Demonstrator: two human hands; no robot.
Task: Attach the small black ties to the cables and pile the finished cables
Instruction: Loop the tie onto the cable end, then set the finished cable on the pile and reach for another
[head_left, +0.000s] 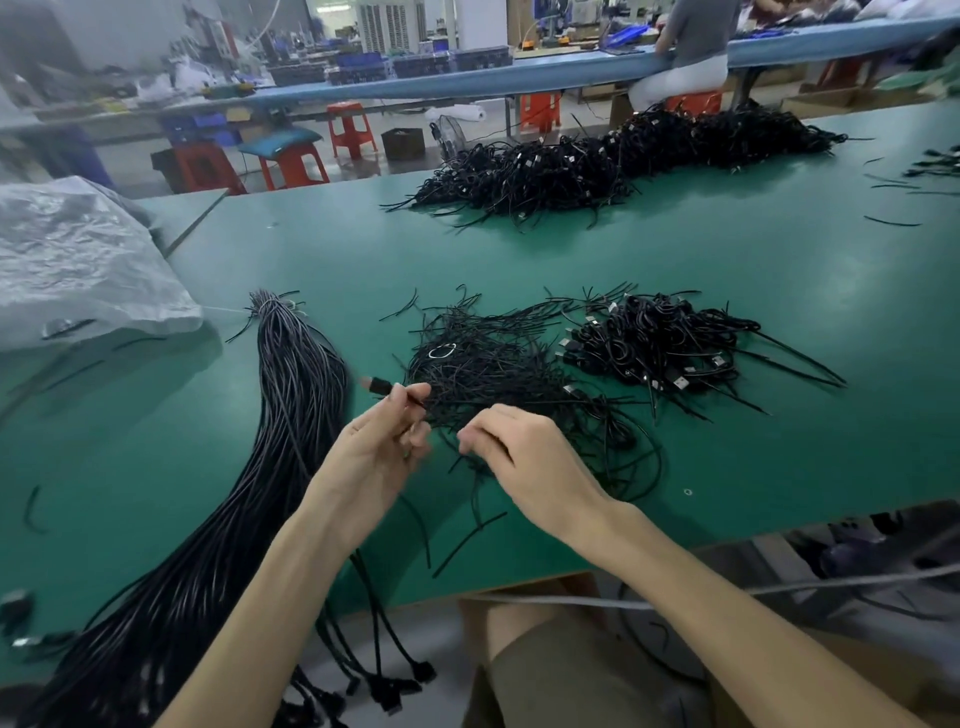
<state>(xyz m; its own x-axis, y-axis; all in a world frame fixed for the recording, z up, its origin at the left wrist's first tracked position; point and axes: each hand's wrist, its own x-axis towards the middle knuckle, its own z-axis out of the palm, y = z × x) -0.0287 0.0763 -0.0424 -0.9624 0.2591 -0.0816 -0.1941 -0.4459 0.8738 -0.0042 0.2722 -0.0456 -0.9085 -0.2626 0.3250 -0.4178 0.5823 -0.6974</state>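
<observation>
2 hands meet over the near middle of the green counter (519, 249). The left hand (382, 447) has its fingers curled and pinches 1 black cable (385, 388) just behind its plug (371, 384), which pokes out to the left past the fingertips. The right hand (524, 457) is knuckles-up with its fingers curled down into the near edge of the loose ties (483, 364); the fingertips are hidden, so I cannot tell whether it has a tie pinched. The ties lie in a tangled heap just beyond both hands, with a few strays on the counter nearer the person. They look thin, light and wiry, likely to snag on each other, so 1 is best drawn out by an end rather than from its middle. The cable looks light and limp, while the plug is the only stiff part; the spot behind it gives a sure hold. To the right of the ties sit the finished cables (660, 338), coiled and tied in a small pile. To the left a long bundle of cables (296, 395) runs from mid-counter over the near edge, plugs hanging. A far pile (597, 161) lies well apart across the counter, and a plastic bag (78, 260) sits far left.
</observation>
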